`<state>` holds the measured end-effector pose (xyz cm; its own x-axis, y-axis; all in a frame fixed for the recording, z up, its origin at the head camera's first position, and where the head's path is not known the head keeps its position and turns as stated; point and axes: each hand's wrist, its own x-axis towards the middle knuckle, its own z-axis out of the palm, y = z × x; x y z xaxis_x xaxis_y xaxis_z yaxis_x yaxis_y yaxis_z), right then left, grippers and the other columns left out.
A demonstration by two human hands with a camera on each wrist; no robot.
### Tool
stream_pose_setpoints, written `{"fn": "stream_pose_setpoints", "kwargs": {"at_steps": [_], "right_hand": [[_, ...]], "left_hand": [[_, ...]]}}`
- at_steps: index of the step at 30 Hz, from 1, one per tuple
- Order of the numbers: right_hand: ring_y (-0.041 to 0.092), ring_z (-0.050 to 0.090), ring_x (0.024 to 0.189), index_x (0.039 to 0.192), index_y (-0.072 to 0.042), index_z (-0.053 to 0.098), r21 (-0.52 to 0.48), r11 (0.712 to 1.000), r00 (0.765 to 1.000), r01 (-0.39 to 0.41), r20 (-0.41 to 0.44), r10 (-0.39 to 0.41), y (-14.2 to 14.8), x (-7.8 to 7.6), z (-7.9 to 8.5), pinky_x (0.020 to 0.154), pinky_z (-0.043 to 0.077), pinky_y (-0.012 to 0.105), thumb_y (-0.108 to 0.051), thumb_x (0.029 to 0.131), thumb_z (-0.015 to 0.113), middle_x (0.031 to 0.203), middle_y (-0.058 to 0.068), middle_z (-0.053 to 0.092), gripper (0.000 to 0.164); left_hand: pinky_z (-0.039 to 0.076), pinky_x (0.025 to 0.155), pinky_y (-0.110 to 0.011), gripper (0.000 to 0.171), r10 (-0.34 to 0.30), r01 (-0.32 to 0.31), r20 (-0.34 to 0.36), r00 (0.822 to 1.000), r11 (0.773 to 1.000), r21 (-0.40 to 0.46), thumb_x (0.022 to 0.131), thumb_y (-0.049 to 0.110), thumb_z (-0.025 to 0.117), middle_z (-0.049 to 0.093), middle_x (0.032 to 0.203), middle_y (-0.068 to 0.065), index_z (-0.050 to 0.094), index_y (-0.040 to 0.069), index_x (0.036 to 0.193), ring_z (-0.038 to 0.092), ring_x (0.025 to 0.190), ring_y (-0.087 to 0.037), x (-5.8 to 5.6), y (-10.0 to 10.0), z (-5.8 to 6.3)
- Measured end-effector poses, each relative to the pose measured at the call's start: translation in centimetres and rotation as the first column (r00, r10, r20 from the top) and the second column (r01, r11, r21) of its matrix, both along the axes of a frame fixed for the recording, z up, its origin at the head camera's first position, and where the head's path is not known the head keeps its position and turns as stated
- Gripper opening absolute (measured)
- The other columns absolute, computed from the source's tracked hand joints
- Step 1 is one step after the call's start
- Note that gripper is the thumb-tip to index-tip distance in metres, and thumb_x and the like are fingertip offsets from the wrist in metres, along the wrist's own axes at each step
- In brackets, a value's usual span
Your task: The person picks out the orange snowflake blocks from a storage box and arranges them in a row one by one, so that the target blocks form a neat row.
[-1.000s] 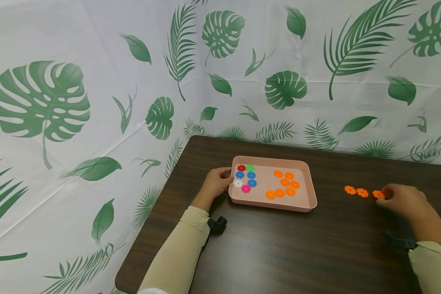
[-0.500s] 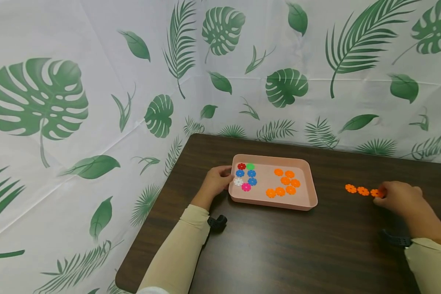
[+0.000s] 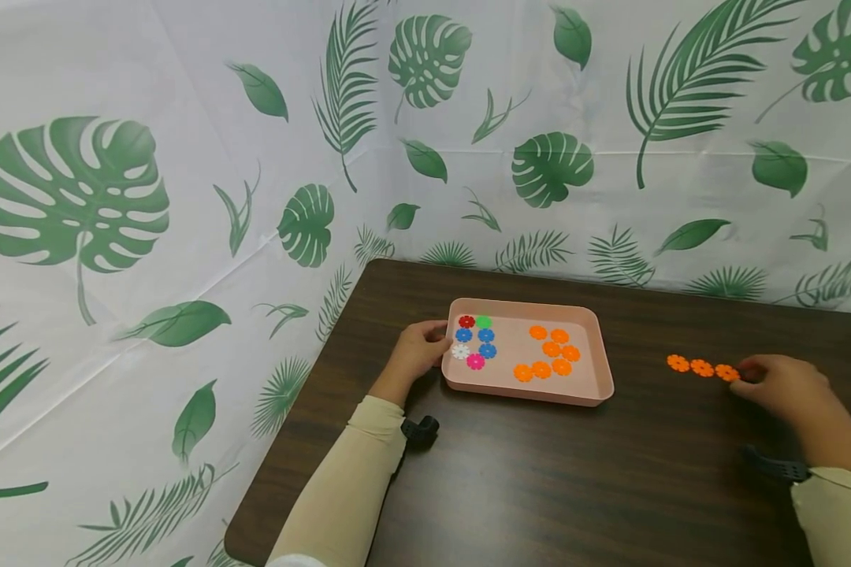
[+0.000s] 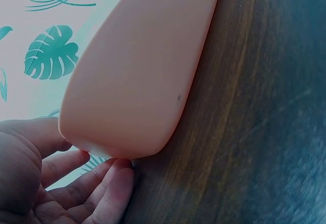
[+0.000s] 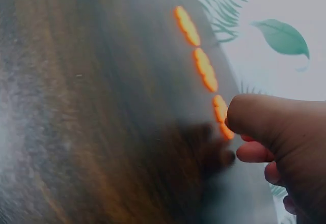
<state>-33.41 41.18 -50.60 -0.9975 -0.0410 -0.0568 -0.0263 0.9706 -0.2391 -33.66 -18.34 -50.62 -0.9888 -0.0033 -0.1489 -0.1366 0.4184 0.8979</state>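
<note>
My left hand [image 3: 417, 351] holds the left end of a shallow pink tray [image 3: 518, 395], thumb at the rim. In the left wrist view the fingertips [image 4: 122, 169] meet the tray's outer end wall [image 4: 127, 81]. At the right, my right hand [image 3: 787, 386] pinches the right edge of an orange notched snowflake disc [image 3: 726, 372] on the table. It ends a row with two like it, a middle orange disc [image 3: 702, 368] and a left one [image 3: 678, 363]. In the right wrist view the thumb [image 5: 249, 114] overlaps the nearest disc [image 5: 220, 108]; the index finger is mostly hidden.
Inside the tray, several orange discs [image 3: 551, 349] form a curved figure at the right. Several coloured discs, including a blue disc [image 3: 464, 335] and a white disc [image 3: 461, 352], lie at the left. A leaf-patterned cloth [image 3: 468, 236] backs the dark wooden table [image 3: 525, 480].
My right hand slid the third orange disc left into line with the other two, then drew back slightly right, uncovering more of it. The left hand stayed at the tray.
</note>
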Motion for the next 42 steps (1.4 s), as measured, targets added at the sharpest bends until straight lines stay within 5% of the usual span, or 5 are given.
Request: {"fn": "stream_pose_setpoints", "kwargs": {"at_steps": [6, 12, 22, 28, 42], "right_hand": [[0.057, 0.055, 0.099, 0.126, 0.018, 0.055, -0.109, 0.991, 0.994, 0.08, -0.067, -0.088, -0.7, 1.2, 0.7, 0.072, 0.048, 0.064, -0.023, 0.097, 0.072, 0.116, 0.041, 0.059, 0.053], [0.058, 0.052, 0.11, 0.134, 0.015, 0.054, -0.169, 0.982, 0.988, 0.088, -0.109, -0.108, -2.9, 1.2, 2.5, 0.083, 0.047, 0.07, -0.041, 0.103, 0.064, 0.129, 0.042, 0.054, 0.065], [0.05, 0.054, 0.117, 0.14, 0.004, 0.059, -0.279, 0.958, 0.991, -0.068, -0.133, 0.032, -8.8, -1.1, 5.5, 0.089, 0.049, 0.07, -0.056, 0.099, 0.062, 0.135, 0.034, 0.058, 0.072], [0.048, 0.055, 0.119, 0.141, 0.0, 0.06, -0.317, 0.944, 0.99, -0.096, -0.128, 0.058, -13.2, -2.7, 6.3, 0.095, 0.049, 0.07, -0.06, 0.096, 0.065, 0.136, 0.031, 0.059, 0.075], [0.032, 0.057, 0.099, 0.13, -0.005, 0.071, -0.312, 0.917, 0.968, -0.25, -0.099, 0.23, -22.0, -5.1, 4.7, 0.078, 0.054, 0.044, -0.038, 0.096, 0.076, 0.117, 0.018, 0.07, 0.048]], "left_hand": [[0.064, 0.081, -0.038, 0.046, 0.002, -0.002, -0.004, 1.0, 1.0, 0.004, 0.098, 0.02, 0.073, 0.071, 0.116, -0.011, 0.064, 0.014, 0.143, 0.07, 0.096, -0.023, 0.0, -0.1, -0.1], [0.063, 0.082, -0.038, 0.046, 0.002, -0.002, -0.008, 1.0, 1.0, -0.007, 0.098, 0.02, 0.073, 0.071, 0.117, -0.011, 0.064, 0.015, 0.143, 0.07, 0.098, -0.023, 0.0, -0.1, -0.2], [0.063, 0.083, -0.038, 0.046, -0.002, 0.002, 0.009, 1.0, 1.0, 0.003, 0.099, 0.02, 0.072, 0.071, 0.12, -0.012, 0.064, 0.014, 0.143, 0.07, 0.099, -0.023, 0.0, 0.0, -0.1], [0.063, 0.082, -0.038, 0.045, 0.004, -0.004, 0.008, 1.0, 1.0, 0.008, 0.099, 0.02, 0.072, 0.071, 0.12, -0.012, 0.064, 0.014, 0.143, 0.07, 0.098, -0.023, -0.1, 0.1, -0.1], [0.064, 0.081, -0.039, 0.045, -0.001, 0.001, 0.001, 1.0, 1.0, -0.001, 0.099, 0.02, 0.072, 0.071, 0.12, -0.013, 0.064, 0.014, 0.142, 0.07, 0.099, -0.025, -0.1, 0.0, 0.1]]}}
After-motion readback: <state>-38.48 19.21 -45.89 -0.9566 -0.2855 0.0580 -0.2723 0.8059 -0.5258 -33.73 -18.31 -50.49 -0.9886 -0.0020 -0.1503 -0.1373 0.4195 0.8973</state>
